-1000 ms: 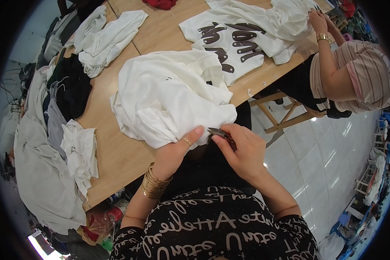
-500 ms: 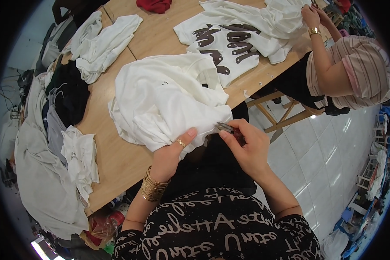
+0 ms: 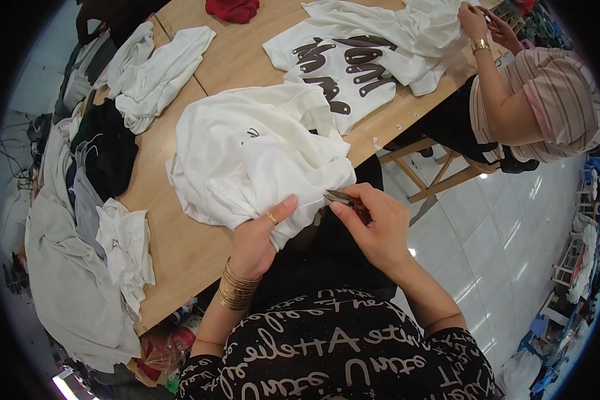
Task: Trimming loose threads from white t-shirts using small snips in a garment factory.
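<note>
A bunched white garment lies over the table's near edge, with a small dark mark on its upper side. My left hand grips its near edge, thumb on top and the other fingers hidden under the cloth. In my right hand is a pair of thread snips. Their dark blades point left and reach the garment's right edge. My right fingers wrap round the handle and hide most of it.
Beyond the garment, a white shirt with dark printed lettering lies on the wooden table. A co-worker sits at the right, handling white cloth. More white clothes lie at the far left, and piled garments line the left edge.
The snips and my right hand have shifted slightly left, and the blade tips are now closer to the cloth edge. My left hand keeps its hold with a small shift.
</note>
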`<state>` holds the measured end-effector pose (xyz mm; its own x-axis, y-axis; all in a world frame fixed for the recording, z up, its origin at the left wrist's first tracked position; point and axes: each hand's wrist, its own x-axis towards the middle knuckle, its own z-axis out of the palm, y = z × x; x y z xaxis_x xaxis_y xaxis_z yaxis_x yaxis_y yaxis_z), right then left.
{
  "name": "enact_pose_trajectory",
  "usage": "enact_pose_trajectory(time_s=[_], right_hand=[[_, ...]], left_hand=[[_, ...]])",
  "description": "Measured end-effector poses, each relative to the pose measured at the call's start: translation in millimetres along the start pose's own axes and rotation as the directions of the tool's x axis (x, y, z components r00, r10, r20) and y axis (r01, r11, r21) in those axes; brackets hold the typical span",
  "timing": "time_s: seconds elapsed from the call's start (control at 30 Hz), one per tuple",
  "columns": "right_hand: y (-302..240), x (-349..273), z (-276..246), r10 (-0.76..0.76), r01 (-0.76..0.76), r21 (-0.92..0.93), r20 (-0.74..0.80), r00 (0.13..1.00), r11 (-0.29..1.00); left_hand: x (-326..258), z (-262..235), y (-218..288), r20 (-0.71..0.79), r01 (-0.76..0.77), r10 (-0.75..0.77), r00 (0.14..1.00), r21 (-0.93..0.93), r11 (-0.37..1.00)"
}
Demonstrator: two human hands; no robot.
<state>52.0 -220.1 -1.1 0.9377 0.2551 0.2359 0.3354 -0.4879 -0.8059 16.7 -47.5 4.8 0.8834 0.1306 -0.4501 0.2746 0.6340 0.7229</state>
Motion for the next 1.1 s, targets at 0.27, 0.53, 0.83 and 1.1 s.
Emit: enact_pose_trajectory(time_s=[0.27,0.53,0.83,1.1], right_hand=[[-2.3,2.3,0.6,-0.009,0.009,0.017,-0.011,1.0,1.0],[-4.9,4.3,2.2,0.053,-0.057,0.104,0.038,0.998,0.993],[8.5,13.7,8.3,0.304,-0.649,0.676,0.574,0.761,0.348],[16.5,12.9,-3.3,0.364,-0.587,0.801,0.515,0.776,0.119]], left_hand=[[3.8,-5.4,1.8,0.08,0.123,-0.115,0.99,-0.107,0.987],[5.1,-9.4,-0.4,0.095,0.143,-0.133,0.987,-0.108,0.984],[1.5,-3.8,-2.0,0.099,0.109,-0.105,0.99,-0.039,0.993],[2.2,-6.0,-4.6,0.03,0.023,-0.021,0.999,-0.053,0.998]])
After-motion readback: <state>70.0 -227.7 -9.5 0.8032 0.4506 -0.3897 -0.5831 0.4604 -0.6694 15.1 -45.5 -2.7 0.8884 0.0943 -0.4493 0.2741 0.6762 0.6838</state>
